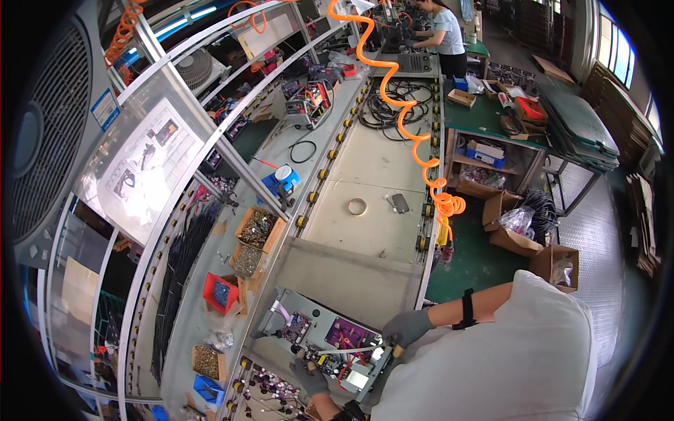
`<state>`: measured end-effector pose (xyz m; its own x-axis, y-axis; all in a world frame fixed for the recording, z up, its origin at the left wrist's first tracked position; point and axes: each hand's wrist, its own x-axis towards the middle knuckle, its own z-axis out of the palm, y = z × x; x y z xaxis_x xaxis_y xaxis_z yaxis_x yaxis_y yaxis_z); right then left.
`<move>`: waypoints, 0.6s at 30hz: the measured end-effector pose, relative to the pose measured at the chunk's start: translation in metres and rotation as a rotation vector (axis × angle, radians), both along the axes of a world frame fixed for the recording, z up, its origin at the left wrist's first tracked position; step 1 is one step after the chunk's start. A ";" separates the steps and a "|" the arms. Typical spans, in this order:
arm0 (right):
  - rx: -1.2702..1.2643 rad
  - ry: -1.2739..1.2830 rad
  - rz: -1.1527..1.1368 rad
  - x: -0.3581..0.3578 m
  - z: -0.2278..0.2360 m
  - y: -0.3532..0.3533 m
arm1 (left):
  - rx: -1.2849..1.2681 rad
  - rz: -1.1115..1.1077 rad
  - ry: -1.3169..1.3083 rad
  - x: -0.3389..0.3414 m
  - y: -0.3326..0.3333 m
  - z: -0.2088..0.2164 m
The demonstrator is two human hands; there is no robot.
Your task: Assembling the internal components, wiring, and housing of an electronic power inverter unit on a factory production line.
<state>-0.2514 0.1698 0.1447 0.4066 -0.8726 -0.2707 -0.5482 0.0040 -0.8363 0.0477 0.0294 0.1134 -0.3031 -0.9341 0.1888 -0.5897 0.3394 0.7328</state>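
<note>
An uncovered metal chassis [317,316] lies on the line in front of me, with circuit boards, a purple board [349,335] and red wires inside it. Both my hands wear grey gloves with bare fingertips. My right hand [408,328] is closed over the chassis's right end, at its upright end panel. At the near long side, my left hand [310,377] has its fingers bent in against small parts and wires; what they pinch is too small to make out. A pale strip [344,350] crosses the chassis between the hands.
Bins of small parts, including a red bin [220,293] and a blue bin [208,388], stand to the left. Tape [357,206] and a dark small object [400,203] lie ahead. An orange coiled hose [415,140] hangs over the line. A person [447,35] works at the far end.
</note>
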 end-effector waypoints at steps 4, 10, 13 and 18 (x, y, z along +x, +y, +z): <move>-0.100 0.021 0.023 0.005 -0.004 0.005 | 0.131 0.030 -0.030 0.006 0.003 -0.005; -0.207 0.112 0.073 0.009 0.006 0.011 | 0.081 -0.037 -0.040 -0.001 0.004 0.006; -0.205 0.217 0.085 0.011 0.021 0.009 | 0.106 -0.004 0.036 -0.001 0.002 0.004; -0.257 0.308 0.038 0.000 0.024 0.003 | 0.088 0.004 0.017 -0.009 -0.002 0.005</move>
<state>-0.2513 0.1731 0.1682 0.3739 -0.9136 -0.1599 -0.7689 -0.2089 -0.6042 0.0384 0.0275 0.1185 -0.2972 -0.9483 0.1113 -0.5782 0.2715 0.7694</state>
